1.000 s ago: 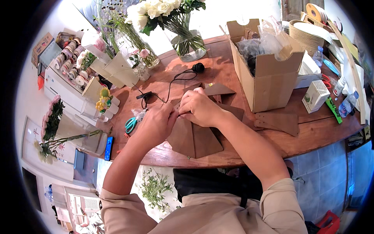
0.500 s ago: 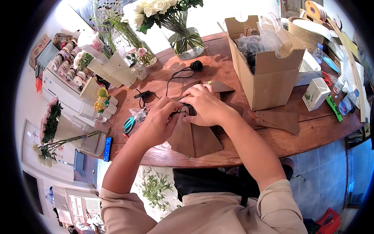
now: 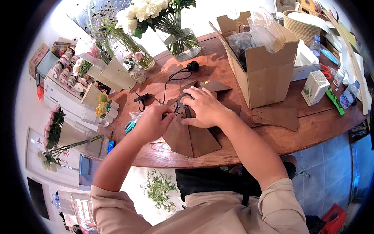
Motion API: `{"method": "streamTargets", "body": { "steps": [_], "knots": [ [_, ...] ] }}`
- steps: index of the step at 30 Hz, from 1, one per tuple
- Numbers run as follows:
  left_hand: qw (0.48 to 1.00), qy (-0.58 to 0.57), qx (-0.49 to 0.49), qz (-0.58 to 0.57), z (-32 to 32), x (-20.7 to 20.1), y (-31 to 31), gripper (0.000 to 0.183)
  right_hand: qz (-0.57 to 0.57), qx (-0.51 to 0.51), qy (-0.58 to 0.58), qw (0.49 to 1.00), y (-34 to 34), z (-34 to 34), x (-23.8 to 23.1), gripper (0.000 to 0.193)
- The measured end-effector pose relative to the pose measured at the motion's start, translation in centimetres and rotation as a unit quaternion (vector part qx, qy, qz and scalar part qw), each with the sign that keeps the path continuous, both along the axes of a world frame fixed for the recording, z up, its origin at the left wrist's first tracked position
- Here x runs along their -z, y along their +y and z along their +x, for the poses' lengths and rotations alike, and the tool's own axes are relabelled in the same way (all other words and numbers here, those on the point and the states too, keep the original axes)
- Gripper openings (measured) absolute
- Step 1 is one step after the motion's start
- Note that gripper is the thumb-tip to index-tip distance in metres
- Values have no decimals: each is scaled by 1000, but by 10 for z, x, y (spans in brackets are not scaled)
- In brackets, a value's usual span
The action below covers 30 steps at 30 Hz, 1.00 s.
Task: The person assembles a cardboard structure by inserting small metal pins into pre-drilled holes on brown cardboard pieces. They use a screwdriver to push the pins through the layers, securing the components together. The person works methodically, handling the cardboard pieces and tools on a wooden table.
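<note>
Several brown wedge-shaped panels lie side by side on the wooden table in front of me, fanned around a black ring. Small holes show at the narrow ends of the panels. My right hand grips the ring from above, its fingers over the rim and its thumb low on a panel. On the other side, my left hand is closed in a pinch. A small thin dark piece sticks out from its fingertips toward the panel holes; its kind is too small to tell.
A loose brown panel lies to the right, below an open cardboard box filled with plastic bags. Behind my hands are a black cord with a plug and a glass vase of white roses. Teal-handled scissors lie at left.
My left hand has drawn slightly left and down, away from the ring. The right hand's fingers have spread, and more of the black ring shows. The whole view has shifted slightly.
</note>
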<state>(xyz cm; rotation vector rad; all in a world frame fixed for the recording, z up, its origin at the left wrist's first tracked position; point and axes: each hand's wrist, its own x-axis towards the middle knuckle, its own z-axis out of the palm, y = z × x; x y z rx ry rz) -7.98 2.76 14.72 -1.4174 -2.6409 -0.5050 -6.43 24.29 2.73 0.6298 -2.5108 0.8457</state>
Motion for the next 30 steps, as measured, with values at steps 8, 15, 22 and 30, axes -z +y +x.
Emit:
{"method": "streamTargets", "body": {
  "steps": [8,15,22,30],
  "knots": [
    [951,92,-65,-289,-7,8,6,24,-9,-9,-17,1000,3,-1,1,73],
    [972,31,-55,-227,4,-8,26,24,-16,-16,-23,999,2,1,-1,73],
    [950,112,-6,-292,4,3,18,11,-14,-18,-29,999,2,0,1,70],
    [969,7,-48,-242,-9,1,17,14,-11,-16,-17,1000,-2,1,0,68]
  ]
}}
